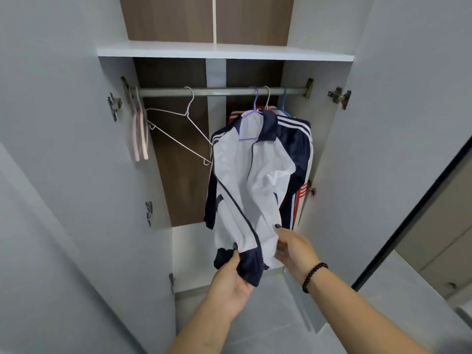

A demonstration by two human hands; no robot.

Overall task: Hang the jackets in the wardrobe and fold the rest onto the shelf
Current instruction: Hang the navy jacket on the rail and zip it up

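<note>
A white and navy jacket (245, 180) hangs on a purple hanger (251, 116) from the metal rail (219, 92) inside the open wardrobe. My left hand (229, 284) grips the navy hem at the jacket's bottom left. My right hand (293, 249) pinches the white front panel at the bottom right, beside the zip. Behind it hang a red-striped jacket (300, 198) and another garment on a blue hanger (284, 106).
An empty white wire hanger (178, 131) hangs tilted on the rail's left half. Pink hangers (140, 129) dangle at the far left end. A white shelf (224, 52) runs above the rail. Both wardrobe doors stand open at my sides.
</note>
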